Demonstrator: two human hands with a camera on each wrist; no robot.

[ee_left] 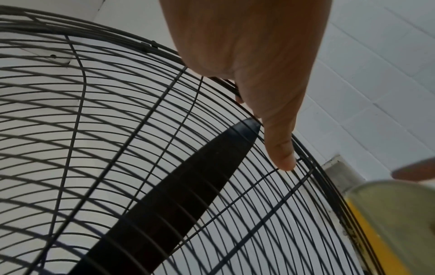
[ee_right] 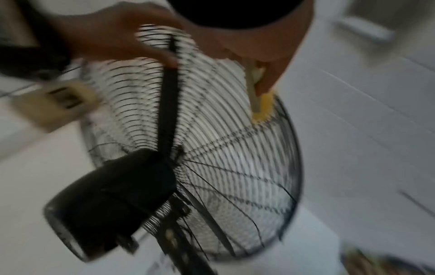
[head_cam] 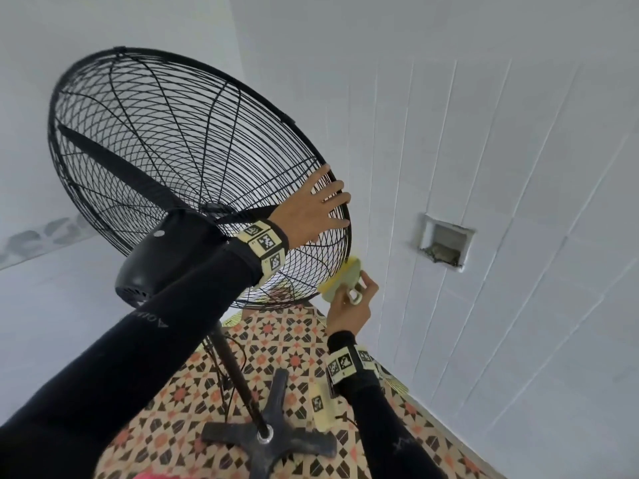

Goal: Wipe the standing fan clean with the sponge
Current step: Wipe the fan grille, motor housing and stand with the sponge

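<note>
Black-sleeved forearms fill the bottom of the head view, and beyond them the left hand (head_cam: 309, 210) lies flat on the rear wire guard of the standing fan (head_cam: 193, 174), fingers straight and spread across the wires close to the rim on the side toward the tiled wall (head_cam: 518, 167). Just below that hand along the same rim, the right hand (head_cam: 349, 305) pinches the sponge (head_cam: 340, 276) by its pale handle, with the yellow pad pressed against the outer edge of the guard. The sponge lies directly ahead of the right fingers and points up along the rim toward the left hand; its long axis follows the curve of the rim. The right hand is the one placed to wipe, while the left seems only to steady the head. The fan's motor housing (head_cam: 162, 257) faces the person, so the guard faces away toward the wall, tilted somewhat upward, and the pole (head_cam: 238, 371) runs down to the cross base (head_cam: 273, 440) on the patterned floor (head_cam: 297, 344).
</note>
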